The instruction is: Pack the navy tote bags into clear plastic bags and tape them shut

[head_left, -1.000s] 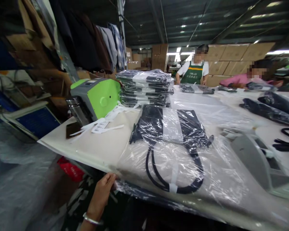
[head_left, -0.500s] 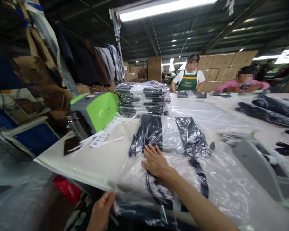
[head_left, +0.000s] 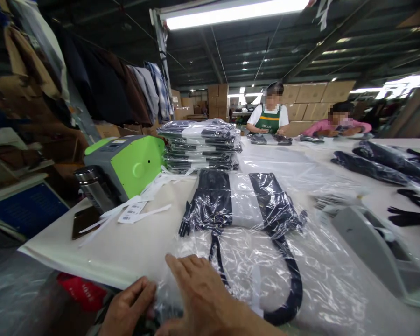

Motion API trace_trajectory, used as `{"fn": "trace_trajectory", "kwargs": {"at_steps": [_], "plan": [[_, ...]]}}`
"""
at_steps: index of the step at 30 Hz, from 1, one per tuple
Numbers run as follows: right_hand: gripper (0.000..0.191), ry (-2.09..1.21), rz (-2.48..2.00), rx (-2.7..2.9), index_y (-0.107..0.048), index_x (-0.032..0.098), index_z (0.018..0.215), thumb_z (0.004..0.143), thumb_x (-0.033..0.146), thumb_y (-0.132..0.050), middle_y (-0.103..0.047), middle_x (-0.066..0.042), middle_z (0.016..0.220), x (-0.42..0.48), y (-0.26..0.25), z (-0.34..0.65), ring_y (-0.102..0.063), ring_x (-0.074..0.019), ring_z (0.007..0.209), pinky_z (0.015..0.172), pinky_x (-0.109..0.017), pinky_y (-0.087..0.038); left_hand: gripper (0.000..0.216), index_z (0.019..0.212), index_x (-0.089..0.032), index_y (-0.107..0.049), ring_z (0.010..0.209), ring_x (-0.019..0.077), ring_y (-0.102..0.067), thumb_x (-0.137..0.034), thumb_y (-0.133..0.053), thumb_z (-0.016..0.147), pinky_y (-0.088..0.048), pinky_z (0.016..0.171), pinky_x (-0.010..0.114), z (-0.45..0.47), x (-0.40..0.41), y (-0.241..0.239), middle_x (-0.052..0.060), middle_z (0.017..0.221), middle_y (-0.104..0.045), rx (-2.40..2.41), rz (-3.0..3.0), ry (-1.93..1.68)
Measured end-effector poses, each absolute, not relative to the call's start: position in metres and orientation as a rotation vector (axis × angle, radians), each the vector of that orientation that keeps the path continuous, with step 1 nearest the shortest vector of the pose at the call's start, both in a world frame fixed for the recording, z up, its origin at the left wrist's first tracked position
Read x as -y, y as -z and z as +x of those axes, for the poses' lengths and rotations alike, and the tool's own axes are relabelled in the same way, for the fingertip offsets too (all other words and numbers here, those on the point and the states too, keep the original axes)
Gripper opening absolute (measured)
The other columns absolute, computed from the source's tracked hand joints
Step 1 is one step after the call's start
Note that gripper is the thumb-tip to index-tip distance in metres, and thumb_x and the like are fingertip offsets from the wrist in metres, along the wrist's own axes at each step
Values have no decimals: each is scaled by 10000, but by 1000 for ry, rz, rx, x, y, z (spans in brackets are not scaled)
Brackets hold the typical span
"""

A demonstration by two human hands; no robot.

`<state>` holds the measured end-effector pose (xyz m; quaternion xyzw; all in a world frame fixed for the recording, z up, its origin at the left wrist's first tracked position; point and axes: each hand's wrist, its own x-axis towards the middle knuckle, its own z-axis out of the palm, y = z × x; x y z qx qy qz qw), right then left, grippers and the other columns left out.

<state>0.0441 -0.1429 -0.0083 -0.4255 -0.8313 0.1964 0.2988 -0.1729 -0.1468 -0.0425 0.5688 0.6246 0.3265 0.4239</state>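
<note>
A folded black item with long straps (head_left: 212,200) lies inside a large clear plastic bag (head_left: 322,270), a pale band running down its middle. A curved black strap reaches toward me through the bag. At the near left edge of the table, my left hand (head_left: 128,308) is closed in a pinch on the bag's edge. My right hand (head_left: 201,291) is just beside it, fingers spread over the left side of the bag. Its underside is hidden, so I cannot tell how firmly it touches the plastic.
Bagged dark items form a stack (head_left: 199,147) behind. To the left stand a green and grey machine (head_left: 140,163), a flask (head_left: 94,189), a phone (head_left: 84,221) and printed labels (head_left: 131,212). A grey dispenser (head_left: 364,247) sits right. Two people work across the table (head_left: 343,182).
My right hand has left the folded black item and come down-left toward my left hand. The view has shifted slightly. The person in the green apron now has both hands forward.
</note>
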Motion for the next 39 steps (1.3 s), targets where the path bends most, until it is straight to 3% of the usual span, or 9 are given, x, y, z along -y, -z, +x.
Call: {"fn": "trace_trajectory", "kwargs": {"at_steps": [4,6,9,11,16,25,30,34,39], "plan": [[390,-516,-1326,1920,-616,191,1222,838,180,-551,-727,-103,1067,120,3,60,-675,-252,974,886,-396,-532,460,727,-207,-639,678,200,-597,-622,-500,869,-494,704,301,-121,108,-19,14,637,-629,-1300,1661,-888],[211,-661,-1426,1661,-666,212,983,833,160,-528,-741,-48,870,97,-1,88,-688,-198,800,776,-330,-543,406,971,-209,-685,889,228,-641,-544,-461,923,-494,840,328,-101,76,-33,51,903,-713,-1212,1868,-973],[22,-1070,-1435,1275,-605,197,779,784,209,-586,-691,-7,672,68,0,136,-657,-155,615,624,-280,-538,439,1248,-220,-621,1233,268,-544,-471,-550,895,-377,1083,392,-83,21,-25,88,1305,-638,-1100,2213,-908],[66,-1252,-1411,1091,-582,186,743,751,236,-623,-683,-3,650,58,7,162,-655,-142,581,587,-266,-540,431,1207,-216,-658,1168,278,-581,-447,-622,845,-380,1070,410,-76,-11,-7,92,1211,-689,-1059,2341,-751],[150,-1292,-1445,1049,-634,162,730,691,290,-704,-664,12,588,53,25,196,-587,-100,498,494,-210,-473,240,754,-230,-740,892,259,-622,-449,-660,810,-407,973,419,-69,-46,24,56,840,-736,-1032,2386,-595],[96,-1284,-1373,1231,-647,150,712,706,241,-677,-665,5,611,43,4,210,-627,-117,526,546,-237,-536,245,806,-232,-773,910,231,-638,-458,-685,772,-473,857,312,-75,-51,27,44,866,-737,-1009,2290,-547],[70,-1053,-1503,1419,-645,165,743,772,226,-628,-662,14,623,29,2,218,-618,-104,531,515,-197,-499,363,705,-190,-701,660,176,-601,-495,-562,844,-465,642,280,-72,-56,34,20,703,-656,-1161,2238,-595],[75,-923,-1617,1539,-672,167,697,755,170,-624,-605,36,535,21,15,225,-542,-88,464,444,-179,-384,345,688,-203,-666,757,206,-592,-491,-569,851,-450,834,361,-73,-53,35,25,726,-652,-1245,2304,-682],[102,-720,-1643,1663,-709,200,723,767,178,-620,-654,26,632,18,25,224,-560,-111,587,566,-213,-385,308,670,-214,-588,902,249,-582,-439,-595,881,-297,1069,487,-78,-43,38,32,778,-636,-1462,2567,-748]]}}
